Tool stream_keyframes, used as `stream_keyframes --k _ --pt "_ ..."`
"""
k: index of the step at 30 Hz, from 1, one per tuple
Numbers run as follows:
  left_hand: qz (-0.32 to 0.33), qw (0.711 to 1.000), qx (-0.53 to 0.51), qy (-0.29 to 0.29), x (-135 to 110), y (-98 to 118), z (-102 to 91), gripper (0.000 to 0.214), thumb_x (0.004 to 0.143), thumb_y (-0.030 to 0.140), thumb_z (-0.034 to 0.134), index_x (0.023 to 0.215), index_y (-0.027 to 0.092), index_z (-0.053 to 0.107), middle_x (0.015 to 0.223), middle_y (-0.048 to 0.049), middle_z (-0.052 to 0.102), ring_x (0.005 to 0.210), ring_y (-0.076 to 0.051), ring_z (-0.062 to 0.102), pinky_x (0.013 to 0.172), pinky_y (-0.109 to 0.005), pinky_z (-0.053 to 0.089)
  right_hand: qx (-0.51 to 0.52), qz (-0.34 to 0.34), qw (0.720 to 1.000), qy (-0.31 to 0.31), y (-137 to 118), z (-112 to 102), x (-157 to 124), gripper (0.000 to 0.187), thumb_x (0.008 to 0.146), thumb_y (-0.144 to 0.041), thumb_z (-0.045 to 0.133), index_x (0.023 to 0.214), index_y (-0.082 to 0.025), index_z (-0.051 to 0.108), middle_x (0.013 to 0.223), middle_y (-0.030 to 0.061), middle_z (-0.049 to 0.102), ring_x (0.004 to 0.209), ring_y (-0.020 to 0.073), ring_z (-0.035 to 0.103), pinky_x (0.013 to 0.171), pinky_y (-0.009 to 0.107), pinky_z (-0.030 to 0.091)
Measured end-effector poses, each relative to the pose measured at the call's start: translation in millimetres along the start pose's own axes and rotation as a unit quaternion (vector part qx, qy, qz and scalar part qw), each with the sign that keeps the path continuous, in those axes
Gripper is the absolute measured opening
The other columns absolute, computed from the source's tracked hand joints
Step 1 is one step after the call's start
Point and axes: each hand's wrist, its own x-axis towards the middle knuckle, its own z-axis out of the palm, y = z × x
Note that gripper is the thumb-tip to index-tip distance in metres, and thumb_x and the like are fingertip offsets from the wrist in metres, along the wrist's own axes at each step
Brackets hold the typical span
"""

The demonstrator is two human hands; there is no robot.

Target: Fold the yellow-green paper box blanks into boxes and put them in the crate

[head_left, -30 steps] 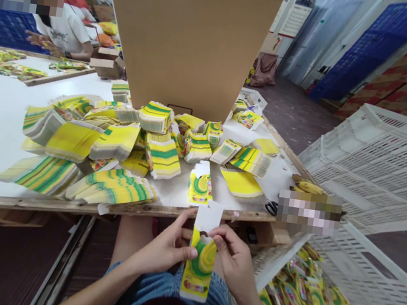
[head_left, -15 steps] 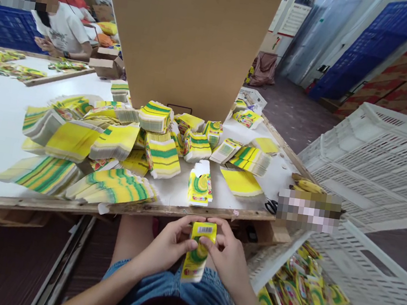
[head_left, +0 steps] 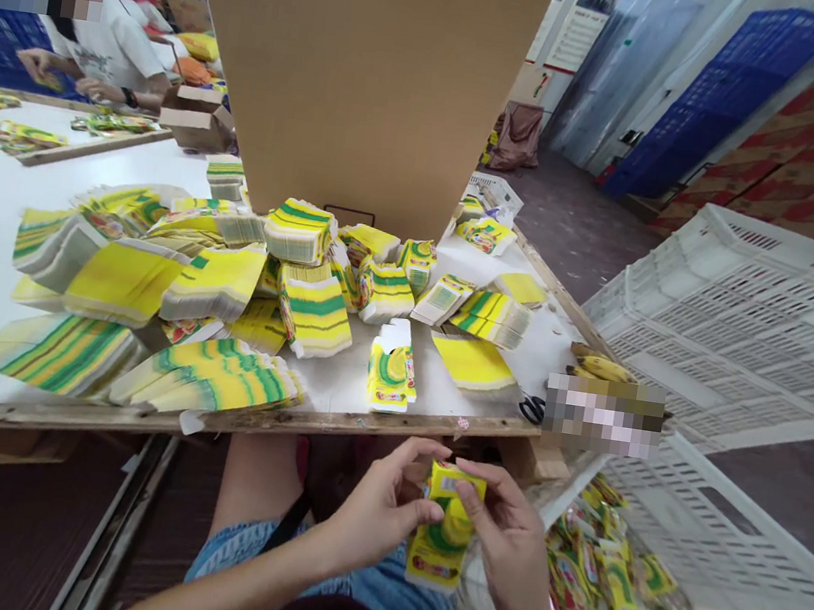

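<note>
Above my lap, a small yellow and green printed carton [head_left: 447, 543] is pinched between my left hand [head_left: 391, 500] on its left edge and my right hand [head_left: 502, 520] on its right. Both thumbs lie against the front face near its upper part. Straight ahead on the table's front edge lies another yellow carton [head_left: 391, 374] with a white flap at its top. Fanned stacks of flat cartons [head_left: 211, 374] spread to the left of it. A single stack of yellow flat cartons [head_left: 473, 363] rests to its right.
A tall brown cardboard sheet [head_left: 357, 66] stands behind the stacks. Scissors [head_left: 533, 409] and bananas [head_left: 601, 366] lie at the table's right corner. Low at my right, a white crate [head_left: 745, 534] holds several filled packs [head_left: 610, 586]. Across the table at left sits a co-worker [head_left: 115, 42].
Both my hands have moved right with the carton, toward the white crate. The view has shifted slightly. The co-worker's hands have come apart.
</note>
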Motion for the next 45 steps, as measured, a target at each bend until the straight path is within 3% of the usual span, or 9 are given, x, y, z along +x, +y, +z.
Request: stream_keyframes --k 3,7,9,13,21,28,33,37,45 --pt "0.084 0.975 0.206 0.005 11 7 -15.4 0.055 0.082 0.020 0.065 0.133 0.023 0.044 0.130 -0.0134 0.060 0.119 -0.027 0.056 0.102 -0.044 0.043 -0.170 -0.017 0.985 0.037 3 -43 4 0.028 0.079 -0.048 0.063 0.090 -0.024 0.073 0.093 0.0102 0.070 0.087 0.0291 0.064 0.079 0.043 0.050" --pt "0.133 0.847 0.505 0.093 38 12 -65.5 0.046 0.078 0.016 0.066 0.123 0.016 0.057 0.141 -0.0163 0.050 0.137 -0.033 0.036 0.114 -0.053 0.025 -0.455 -0.012 0.878 0.150 23 -99 12 0.042 0.068 -0.059 0.061 0.086 -0.024 0.077 0.094 0.0178 0.066 0.098 0.0446 0.056 0.088 0.065 0.035" --pt "0.124 0.838 0.522 0.095 48 11 -86.7 0.022 0.085 0.015 0.056 0.104 0.013 0.068 0.123 -0.0176 0.063 0.123 -0.033 0.052 0.107 -0.053 0.036 -0.422 -0.003 0.901 0.103 33 -101 14 0.040 0.069 -0.057 0.061 0.087 -0.025 0.076 0.094 0.0158 0.069 0.095 0.0415 0.059 0.087 0.061 0.039" --pt "0.132 0.831 0.532 0.089 54 10 -101.8 0.018 0.084 0.018 0.058 0.097 0.016 0.070 0.109 -0.0137 0.069 0.106 -0.030 0.061 0.097 -0.046 0.046 -0.202 0.037 0.978 -0.023 38 -51 16 0.034 0.079 -0.052 0.060 0.090 -0.023 0.074 0.093 0.0096 0.074 0.087 0.0291 0.066 0.080 0.042 0.050" --pt "0.175 0.824 0.534 0.073 33 13 -93.3 0.026 0.091 0.015 0.046 0.095 0.016 0.072 0.099 -0.0121 0.072 0.095 -0.027 0.065 0.088 -0.043 0.051 0.108 0.126 0.986 0.011 26 46 33 0.047 0.076 -0.058 0.066 0.087 -0.013 0.073 0.068 0.0072 0.072 0.053 0.0169 0.061 0.051 0.028 0.047" --pt "0.264 0.885 0.383 0.036 -9 1 -62.6 0.025 0.089 0.017 0.055 0.110 0.022 0.068 0.120 -0.0121 0.067 0.120 -0.025 0.056 0.105 -0.044 0.042 0.192 0.139 0.971 0.027 24 49 23 0.039 0.071 -0.049 0.075 0.091 -0.017 0.068 0.086 0.0070 0.075 0.074 0.0220 0.068 0.066 0.032 0.053" --pt "0.089 0.991 0.019 0.095 -5 7 -50.8 0.053 0.081 0.048 0.064 0.125 0.019 0.060 0.124 -0.0149 0.065 0.115 -0.030 0.059 0.100 -0.045 0.045 0.243 0.134 0.960 -0.035 14 54 0 0.036 0.072 -0.044 0.077 0.094 -0.021 0.060 0.081 0.0059 0.075 0.072 0.0228 0.070 0.069 0.035 0.054" --pt "0.014 0.997 -0.072 0.003 -5 10 -49.9 0.053 0.081 0.053 0.062 0.119 0.018 0.065 0.112 -0.0135 0.070 0.105 -0.029 0.064 0.092 -0.040 0.049 0.219 0.114 0.968 -0.039 13 63 -3 0.031 0.072 -0.045 0.077 0.087 -0.020 0.066 0.085 0.0067 0.075 0.077 0.0227 0.069 0.069 0.033 0.054" --pt "0.034 0.994 0.021 0.099 -13 16 -46.4 0.038 0.085 0.045 0.061 0.104 0.013 0.069 0.090 -0.0073 0.073 0.075 -0.018 0.064 0.069 -0.026 0.049 0.155 0.113 0.979 -0.069 5 61 -6 0.035 0.073 -0.044 0.076 0.095 -0.018 0.072 0.087 0.0077 0.075 0.082 0.0244 0.068 0.074 0.034 0.054"
